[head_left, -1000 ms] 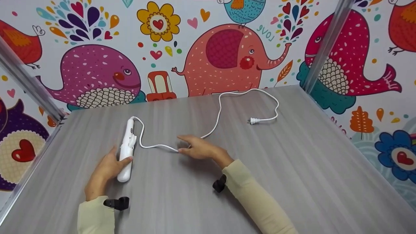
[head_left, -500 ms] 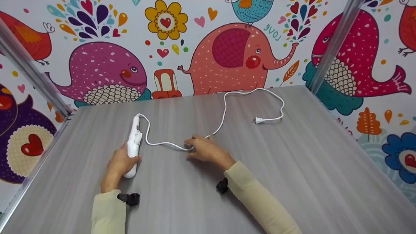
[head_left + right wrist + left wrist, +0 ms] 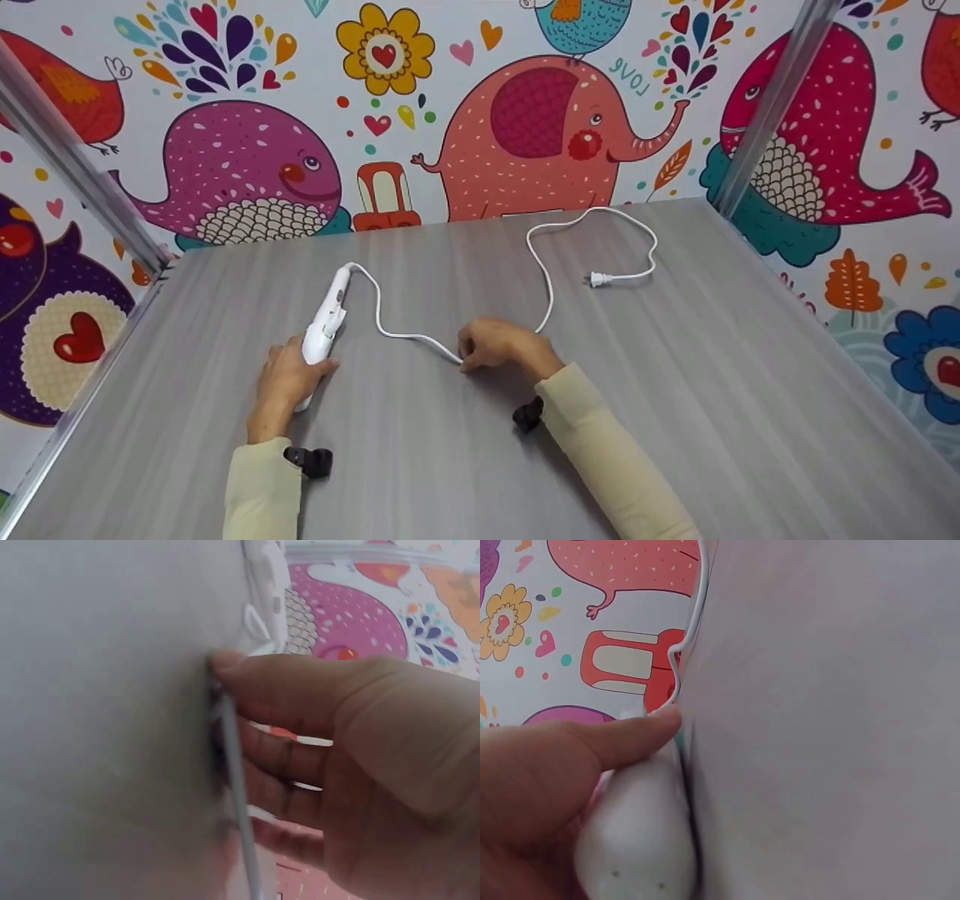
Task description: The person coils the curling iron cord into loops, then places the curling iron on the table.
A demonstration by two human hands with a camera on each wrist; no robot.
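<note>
The white hair iron point(image 3: 324, 336) lies on the grey table point(image 3: 420, 465) left of centre, slanting away from me with its cord end leaning right. My left hand point(image 3: 287, 381) grips its near half, the thumb lying across the body and the other fingers along its left side. The white cord point(image 3: 409, 336) runs to my right hand point(image 3: 495, 343), where my thumb and curled fingers pinch it close to the tabletop; beyond, it loops back to the plug point(image 3: 598, 280). Half a second ago the iron stood straighter and my right fingers were spread over the cord, farther left; the plug has stayed put.
</note>
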